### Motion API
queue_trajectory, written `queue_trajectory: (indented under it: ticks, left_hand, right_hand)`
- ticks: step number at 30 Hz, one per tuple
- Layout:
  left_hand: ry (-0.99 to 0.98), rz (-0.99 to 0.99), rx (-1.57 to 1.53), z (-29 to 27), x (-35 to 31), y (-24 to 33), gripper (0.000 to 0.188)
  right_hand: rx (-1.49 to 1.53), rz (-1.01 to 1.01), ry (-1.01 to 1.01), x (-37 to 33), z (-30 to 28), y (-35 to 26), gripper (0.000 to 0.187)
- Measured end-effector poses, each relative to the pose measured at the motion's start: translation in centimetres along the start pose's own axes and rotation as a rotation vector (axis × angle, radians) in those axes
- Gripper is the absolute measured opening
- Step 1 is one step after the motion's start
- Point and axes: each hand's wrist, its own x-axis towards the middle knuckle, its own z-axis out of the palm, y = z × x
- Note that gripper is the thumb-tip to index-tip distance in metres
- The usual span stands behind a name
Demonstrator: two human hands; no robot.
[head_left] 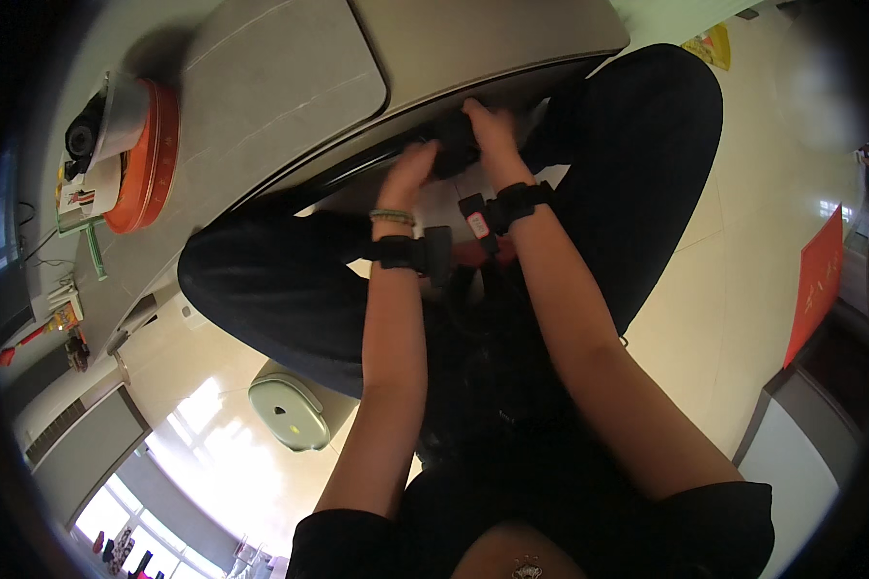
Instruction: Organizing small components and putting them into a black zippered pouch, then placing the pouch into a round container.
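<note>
Both my hands are stretched forward between my bent knees, just below the edge of a grey table. My left hand is closed at the left side of a dark, soft-looking thing. At its right side my right hand is curled, slightly blurred, thumb side toward the dark thing. What exactly the fingers hold is lost in shadow. Black straps with small boxes sit on both wrists, the left box and the right box. A beaded bracelet is on my left wrist.
The grey stone-look tabletop spans the front. At its left stand an orange round tin and a clear container. A pale green bin is on the floor to the left. A red paper sheet hangs at the right.
</note>
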Motion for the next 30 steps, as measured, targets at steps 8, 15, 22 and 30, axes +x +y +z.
queue_trajectory:
  ticks: [8,15,22,30]
  left_hand:
    - [0.414,0.009,0.709,-5.5,-6.1,5.5,0.049]
    - [0.36,-0.044,0.515,-5.8,-5.8,3.9,0.049]
    - [0.106,0.116,0.452,-0.8,-4.0,1.9,0.046]
    - [0.456,0.62,0.155,4.8,-4.3,7.2,0.03]
  right_hand:
    - [-0.218,0.049,-0.148,-2.5,4.1,3.7,0.038]
    - [-0.198,0.0,-0.012,-3.3,3.8,2.9,0.045]
    - [-0.084,-0.092,0.215,-1.8,1.2,1.9,0.038]
    - [0.239,-0.229,0.356,-1.0,0.0,-3.7,0.029]
